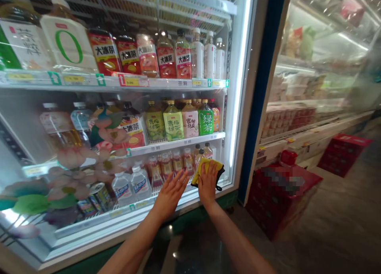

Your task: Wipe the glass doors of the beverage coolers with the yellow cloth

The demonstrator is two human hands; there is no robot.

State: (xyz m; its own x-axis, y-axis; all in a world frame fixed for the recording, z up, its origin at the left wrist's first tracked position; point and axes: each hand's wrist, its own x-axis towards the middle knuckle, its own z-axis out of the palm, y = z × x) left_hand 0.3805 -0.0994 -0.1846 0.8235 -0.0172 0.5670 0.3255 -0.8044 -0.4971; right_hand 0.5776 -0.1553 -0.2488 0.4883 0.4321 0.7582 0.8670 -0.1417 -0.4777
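Note:
My right hand [207, 183] presses a yellow cleaning cloth [219, 171] with a black edge and a small black loop against the glass door [190, 207] of a drinks fridge, near its lower right corner. Its fingers lie over the cloth, hiding the middle of it. To the left, my left hand [170, 195] has its fingers stretched out and holds nothing. It is at the same glass, though I cannot tell whether it touches. Behind the pane stand small bottles [166, 165] on the bottom shelf, with green tea bottles [206, 119] on the shelf above.
Flower decals [70, 172] cover the glass at lower left. Larger tea bottles [70, 39] fill the upper shelf. Right of the fridge's dark blue side panel [264, 79], red boxes [279, 202] stand on the floor before an open chiller [297, 95]. Another red box [342, 155] sits farther back.

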